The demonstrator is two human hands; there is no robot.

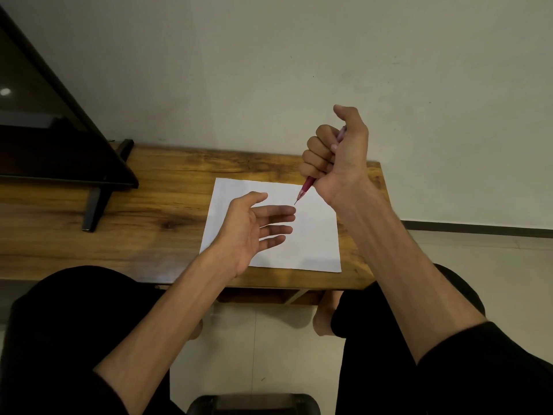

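Note:
A blank white sheet of paper (311, 241) lies on the right part of a wooden table (143, 223). My right hand (335, 154) is raised above the sheet's far right corner, fingers curled in a fist round a pink mechanical pencil (305, 188). The pencil's tip points down and left, just above the paper. The thumb sticks up. My left hand (254, 229) hovers over the sheet's left half, palm turned up and to the right, fingers relaxed and spread, holding nothing. Its fingertips are a short way below the pencil tip.
A dark flat screen (59, 139) on a black stand (95, 205) occupies the table's left back. A pale wall rises right behind the table. My knees in black trousers sit at the table's near edge; tiled floor lies to the right.

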